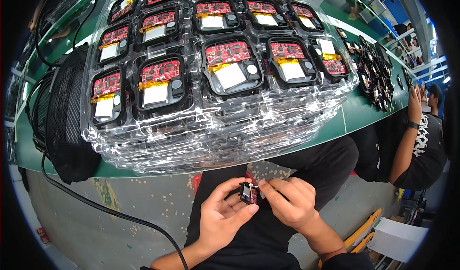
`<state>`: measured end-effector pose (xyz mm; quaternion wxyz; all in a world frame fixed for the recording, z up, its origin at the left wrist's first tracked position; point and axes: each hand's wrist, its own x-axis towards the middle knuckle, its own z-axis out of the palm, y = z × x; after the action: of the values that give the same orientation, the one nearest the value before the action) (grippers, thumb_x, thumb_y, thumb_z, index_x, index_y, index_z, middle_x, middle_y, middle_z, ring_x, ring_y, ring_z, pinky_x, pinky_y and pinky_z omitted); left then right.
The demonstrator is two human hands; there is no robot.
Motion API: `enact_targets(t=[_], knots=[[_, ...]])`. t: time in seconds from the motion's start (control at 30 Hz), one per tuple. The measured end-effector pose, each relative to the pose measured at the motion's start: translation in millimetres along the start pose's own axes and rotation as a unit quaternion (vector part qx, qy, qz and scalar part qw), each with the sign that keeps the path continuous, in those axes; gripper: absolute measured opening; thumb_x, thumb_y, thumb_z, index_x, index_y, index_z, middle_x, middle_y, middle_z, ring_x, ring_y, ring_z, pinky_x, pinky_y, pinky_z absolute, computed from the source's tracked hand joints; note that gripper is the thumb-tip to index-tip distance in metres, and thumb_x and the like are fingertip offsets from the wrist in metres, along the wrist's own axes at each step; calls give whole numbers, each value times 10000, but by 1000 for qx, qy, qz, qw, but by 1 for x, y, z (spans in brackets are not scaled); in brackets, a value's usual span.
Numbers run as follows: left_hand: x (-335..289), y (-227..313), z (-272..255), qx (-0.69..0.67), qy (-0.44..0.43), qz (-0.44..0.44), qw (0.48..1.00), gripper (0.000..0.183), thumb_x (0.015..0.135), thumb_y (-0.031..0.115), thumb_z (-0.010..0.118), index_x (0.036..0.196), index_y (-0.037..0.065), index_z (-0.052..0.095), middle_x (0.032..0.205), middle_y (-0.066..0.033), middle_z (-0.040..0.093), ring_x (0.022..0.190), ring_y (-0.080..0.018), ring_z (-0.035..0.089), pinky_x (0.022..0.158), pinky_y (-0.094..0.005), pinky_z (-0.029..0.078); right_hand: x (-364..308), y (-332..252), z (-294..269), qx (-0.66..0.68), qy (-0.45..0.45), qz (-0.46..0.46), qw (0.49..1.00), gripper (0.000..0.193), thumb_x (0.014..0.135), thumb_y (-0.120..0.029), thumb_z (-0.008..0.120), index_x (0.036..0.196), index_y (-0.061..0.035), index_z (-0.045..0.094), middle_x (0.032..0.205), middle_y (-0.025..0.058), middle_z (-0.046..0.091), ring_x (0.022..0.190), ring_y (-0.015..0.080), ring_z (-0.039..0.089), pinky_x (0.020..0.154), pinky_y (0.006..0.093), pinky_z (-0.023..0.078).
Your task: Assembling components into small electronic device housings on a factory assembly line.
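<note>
Above my lap, my left hand (221,218) grips a small black device housing (247,193) between thumb and fingers. Inside the housing a red circuit board and a pale, whitish part show. My right hand (293,204) meets it from the right, thumb and forefinger pinched together at its upper edge. A small whitish bit shows by those fingertips; whether they hold it or only touch the housing is too small to tell.
Stacked clear plastic trays (201,140) stand on the green table (330,132), filled with several similar housings (233,64). A black mesh bag (72,121) and a black cable (120,216) are at left. Loose dark parts (373,73) lie at right, near a co-worker (421,140).
</note>
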<state>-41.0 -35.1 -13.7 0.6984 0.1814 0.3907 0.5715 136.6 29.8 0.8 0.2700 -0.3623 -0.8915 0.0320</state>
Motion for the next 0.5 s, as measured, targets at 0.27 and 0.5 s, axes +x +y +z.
enact_targets(t=[0.27, 0.5], knots=[[1, -3, 0, 14, 12, 25, 1000, 549, 865, -135, 712, 1360, -47, 493, 1465, -171, 438, 1233, -257, 595, 1043, -391, 544, 0, -9, -2, 163, -28, 137, 977, 287, 701, 60, 779, 977, -16, 754, 844, 73, 687, 637, 188, 660, 542, 304, 527], [1, -4, 0, 33, 7, 42, 999, 540, 854, -143, 718, 1341, -51, 503, 1506, -176, 384, 1231, -278, 605, 1034, -390, 558, -4, -13, 0, 127, -42, 158, 978, 284, 716, 75, 770, 980, -28, 756, 867, 67, 663, 616, 182, 667, 520, 293, 528]])
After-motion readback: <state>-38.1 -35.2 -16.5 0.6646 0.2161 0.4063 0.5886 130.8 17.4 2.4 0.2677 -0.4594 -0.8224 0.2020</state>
